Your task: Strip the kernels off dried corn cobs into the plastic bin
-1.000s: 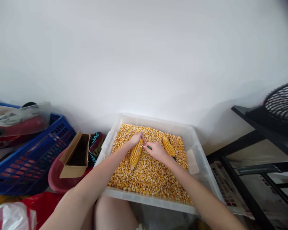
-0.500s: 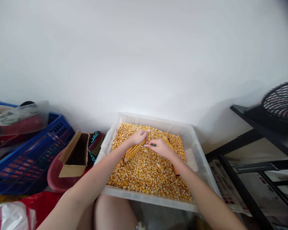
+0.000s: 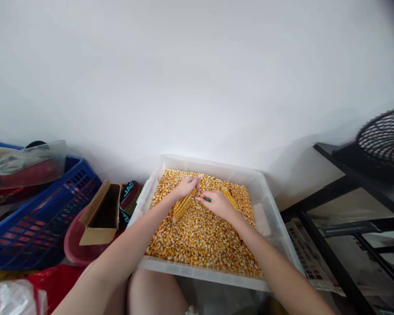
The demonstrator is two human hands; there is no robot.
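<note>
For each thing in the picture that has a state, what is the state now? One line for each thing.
left hand: closed around the corn cob
corn cob: held tilted over the kernels, still covered in kernels
right hand: gripping a green tool
green tool: tip pointing at the held cob
second cob: lying on the kernels
clear bin: open, holds loose kernels
cardboard box: open

Blue crate [image 3: 36, 218] as landmark, against white wall [image 3: 197, 78]. Clear plastic package [image 3: 22, 164] rests on top of it. Just right: open cardboard box [image 3: 100, 214] sitting in a red basin [image 3: 74, 245]. Far right: black metal rack [image 3: 348, 205], black fan grille [image 3: 385, 138] on it.
</note>
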